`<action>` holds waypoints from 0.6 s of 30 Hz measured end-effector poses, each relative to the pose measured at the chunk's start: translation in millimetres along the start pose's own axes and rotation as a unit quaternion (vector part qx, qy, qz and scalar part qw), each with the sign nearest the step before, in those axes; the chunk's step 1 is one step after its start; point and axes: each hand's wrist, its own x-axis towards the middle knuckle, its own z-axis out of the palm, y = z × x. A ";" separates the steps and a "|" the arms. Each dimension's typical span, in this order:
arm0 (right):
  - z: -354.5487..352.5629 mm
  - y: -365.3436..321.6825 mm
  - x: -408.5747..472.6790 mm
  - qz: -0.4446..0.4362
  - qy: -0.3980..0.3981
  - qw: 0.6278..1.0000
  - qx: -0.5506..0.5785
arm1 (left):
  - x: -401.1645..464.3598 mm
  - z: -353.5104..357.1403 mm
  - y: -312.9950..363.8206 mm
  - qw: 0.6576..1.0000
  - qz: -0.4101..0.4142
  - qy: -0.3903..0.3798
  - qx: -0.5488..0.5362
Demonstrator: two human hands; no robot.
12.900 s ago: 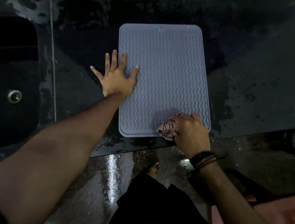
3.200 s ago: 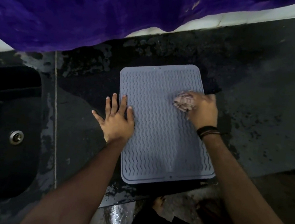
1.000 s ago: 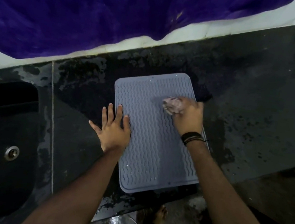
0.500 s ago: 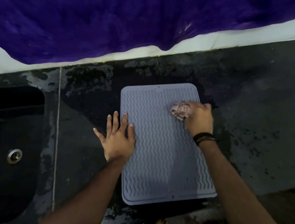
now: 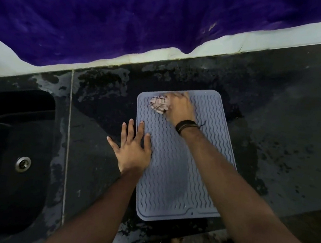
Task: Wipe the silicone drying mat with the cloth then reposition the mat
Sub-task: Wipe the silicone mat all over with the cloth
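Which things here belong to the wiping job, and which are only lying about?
Job: grey wavy silicone mat; crumpled pinkish patterned cloth; right hand holding it; left hand flat on mat's edge.
Idle: black sink; purple fabric; dark wet counter.

- The left hand (image 5: pixel 132 151) lies flat, palm down, fingers spread and pointing away from the body; thumb out to the left.
- Its inner fingers rest on the mat's (image 5: pixel 171 175) left edge, the rest on the table (image 5: pixel 95 153).
- The left forearm runs straight back toward the lower frame edge.
- The right hand (image 5: pixel 179 108) is curled around a cloth (image 5: pixel 158 104), knuckles up, at the mat's far end; it looks blurred, so the finger positions are unclear.
- Dark bands (image 5: pixel 186 125) circle the right wrist.
- The right forearm crosses the mat on a diagonal from the lower right.
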 end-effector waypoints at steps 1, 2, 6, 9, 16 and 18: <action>-6.5 18.1 2.6 0.003 -0.001 1.000 -0.025 | -0.7 0.3 -0.3 1.000 0.000 0.000 0.000; -13.1 39.1 4.5 0.012 0.006 0.999 -0.050 | -1.4 0.3 -0.4 1.000 0.000 0.001 0.001; -42.0 123.4 0.1 0.133 0.059 0.987 -0.067 | -1.9 -0.9 1.7 1.000 -0.001 0.005 -0.004; -47.6 131.7 3.8 0.174 0.046 0.982 -0.060 | -2.8 -2.6 3.2 1.000 -0.002 0.000 -0.001; -2.9 1.4 8.7 0.069 0.019 0.997 0.020 | -1.8 -6.5 3.6 1.000 -0.002 -0.015 0.005; 11.3 -34.0 3.2 0.033 0.016 0.999 0.041 | -1.1 -6.2 3.6 1.000 -0.005 -0.016 0.007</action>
